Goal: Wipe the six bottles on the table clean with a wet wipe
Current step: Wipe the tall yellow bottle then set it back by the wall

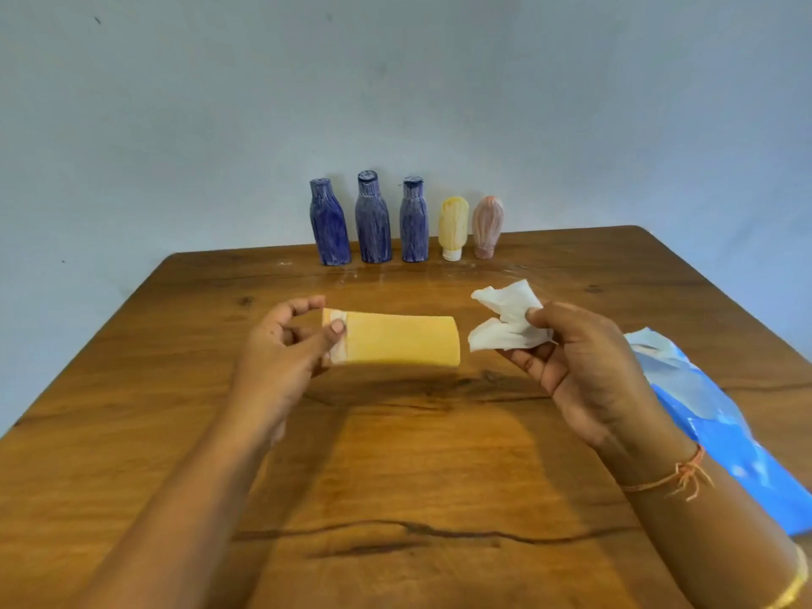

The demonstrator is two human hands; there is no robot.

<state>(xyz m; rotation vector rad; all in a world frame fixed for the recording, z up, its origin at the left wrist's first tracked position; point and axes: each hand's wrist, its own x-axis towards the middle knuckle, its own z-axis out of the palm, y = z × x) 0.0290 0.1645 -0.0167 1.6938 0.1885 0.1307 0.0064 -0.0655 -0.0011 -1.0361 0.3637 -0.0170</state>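
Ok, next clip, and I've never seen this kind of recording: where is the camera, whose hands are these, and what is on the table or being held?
There is no machine here. A person works with bare hands, and the single picture comes from a camera worn on their head, looking forward and down. The left hand pinches the capped end of a yellow bottle, held sideways above the wooden table. The right hand grips a crumpled white wet wipe close to the bottle's other end. At the table's far edge, by the wall, stand five more: a left blue bottle, a middle blue bottle, a right blue bottle, a yellow tube on its white cap, and a pink tube. A blue packet lies beside the right forearm.
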